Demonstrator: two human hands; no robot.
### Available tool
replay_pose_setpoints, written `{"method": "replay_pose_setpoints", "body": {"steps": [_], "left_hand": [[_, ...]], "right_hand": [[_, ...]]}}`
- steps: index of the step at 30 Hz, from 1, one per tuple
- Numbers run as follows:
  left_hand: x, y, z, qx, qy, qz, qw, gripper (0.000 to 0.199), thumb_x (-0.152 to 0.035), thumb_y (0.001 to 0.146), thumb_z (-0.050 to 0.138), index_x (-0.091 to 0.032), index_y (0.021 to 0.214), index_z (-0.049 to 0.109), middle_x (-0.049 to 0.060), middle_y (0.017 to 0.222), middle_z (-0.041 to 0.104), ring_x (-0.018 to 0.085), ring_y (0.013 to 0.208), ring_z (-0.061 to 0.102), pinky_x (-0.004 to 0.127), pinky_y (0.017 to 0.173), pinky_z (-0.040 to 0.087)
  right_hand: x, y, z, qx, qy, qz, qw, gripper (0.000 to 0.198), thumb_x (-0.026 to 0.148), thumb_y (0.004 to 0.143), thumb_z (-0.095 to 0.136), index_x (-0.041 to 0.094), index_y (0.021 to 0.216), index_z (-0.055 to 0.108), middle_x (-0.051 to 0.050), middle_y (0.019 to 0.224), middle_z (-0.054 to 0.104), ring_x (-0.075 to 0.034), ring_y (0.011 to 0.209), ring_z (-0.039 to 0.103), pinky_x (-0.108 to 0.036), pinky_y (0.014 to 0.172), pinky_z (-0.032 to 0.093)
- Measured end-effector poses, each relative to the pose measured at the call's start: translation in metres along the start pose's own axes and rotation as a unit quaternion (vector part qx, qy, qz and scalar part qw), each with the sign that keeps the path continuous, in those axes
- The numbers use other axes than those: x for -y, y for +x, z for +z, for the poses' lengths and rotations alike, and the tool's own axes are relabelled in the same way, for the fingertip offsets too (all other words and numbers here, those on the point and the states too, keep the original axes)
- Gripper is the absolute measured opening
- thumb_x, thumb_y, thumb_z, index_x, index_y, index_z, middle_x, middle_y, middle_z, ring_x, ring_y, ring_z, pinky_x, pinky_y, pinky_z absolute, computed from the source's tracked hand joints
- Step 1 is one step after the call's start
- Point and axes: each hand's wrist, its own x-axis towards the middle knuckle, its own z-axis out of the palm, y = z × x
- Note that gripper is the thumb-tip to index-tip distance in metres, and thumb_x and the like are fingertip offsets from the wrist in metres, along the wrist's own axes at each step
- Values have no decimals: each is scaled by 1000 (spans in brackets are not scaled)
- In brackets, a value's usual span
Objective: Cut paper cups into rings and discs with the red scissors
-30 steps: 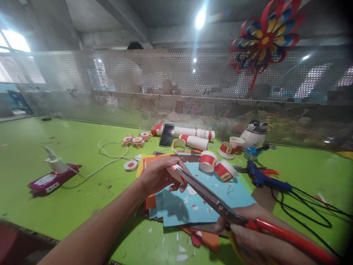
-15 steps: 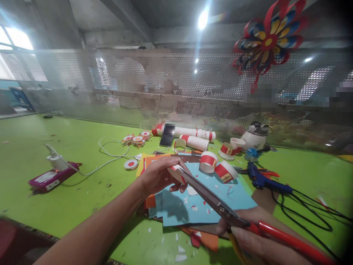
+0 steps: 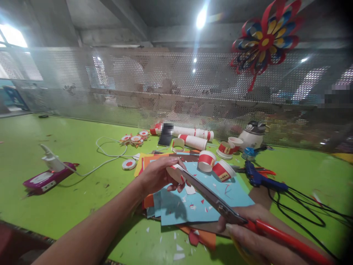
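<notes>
Between the fingers and thumb of my left hand (image 3: 160,173) is a small piece of red and white paper cup (image 3: 175,174), partly hidden by the fingers. My right hand (image 3: 248,228) grips scissors (image 3: 209,195) with red handles. The blades point up and left, and their tips meet the cup piece. Below both hands lies a stack of coloured paper, with a light blue sheet (image 3: 176,213) on top strewn with small cut scraps. Two cut-down red and white paper cups (image 3: 206,161) rest at the sheet's far edge.
To the right lies a blue glue gun (image 3: 261,178) with black cords. At the left is a purple power strip (image 3: 51,178) with a white charger. Stacked paper cups (image 3: 193,142), a phone (image 3: 165,136) and a kettle-like jug (image 3: 252,136) stand before a perforated metal screen (image 3: 124,88).
The scissor blades have drawn closer together at the cup piece. The whole view has shifted slightly, with things appearing a little further left. Both hands keep their holds.
</notes>
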Motion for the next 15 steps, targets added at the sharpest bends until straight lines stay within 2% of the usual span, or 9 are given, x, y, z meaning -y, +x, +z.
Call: {"method": "replay_pose_setpoints", "body": {"steps": [2, 4, 6, 9, 11, 15], "left_hand": [[0, 0, 0, -2, 3, -1, 1000, 30, -34, 87, 45, -10, 78, 60, 10, 60, 64, 17, 51, 61, 20, 37, 33], [-1, 0, -1, -3, 9, 3, 1000, 31, -34, 87, 44, -10, 77, 60, 10, 61, 63, 17, 52, 61, 20, 38, 34], [-1, 0, -1, -4, 15, 7, 1000, 33, -33, 88, 42, -9, 77, 61, 10, 63, 63, 17, 52, 61, 20, 38, 34], [0, 0, -4, -4, 23, 8, 1000, 35, -31, 90, 39, -9, 79, 62, 11, 66, 63, 16, 54, 61, 20, 39, 34], [1, 1, -5, -4, 24, 7, 1000, 34, -31, 90, 39, -9, 79, 62, 11, 67, 63, 17, 54, 61, 21, 39, 33], [1, 1, -7, -19, 32, 0, 999, 32, -31, 89, 40, -9, 80, 62, 11, 66, 63, 17, 53, 61, 21, 39, 33]], "right_hand": [[5, 2, 0, 12, -8, -22, 1000, 32, 51, 89, 51, 31, 101, 74, -2, 98, 72, -22, 93, 65, -32, 84, 53], [11, 3, 0, -11, 3, -38, 999, 35, 53, 88, 51, 30, 100, 75, -3, 96, 73, -22, 90, 66, -29, 77, 55], [18, 4, 1, -26, 22, -47, 998, 38, 55, 87, 52, 29, 98, 76, -3, 80, 72, -19, 74, 66, -25, 64, 54], [23, 5, 2, -12, 60, -35, 998, 42, 60, 85, 51, 27, 94, 76, -2, 60, 64, -15, 51, 58, -23, 46, 49], [22, 5, 3, -4, 87, -15, 996, 44, 63, 83, 52, 26, 91, 75, -2, 60, 64, -14, 48, 56, -22, 44, 48], [11, 4, 7, -7, 116, 14, 993, 41, 61, 82, 55, 26, 92, 74, -4, 76, 70, -14, 53, 59, -22, 49, 52]]}}
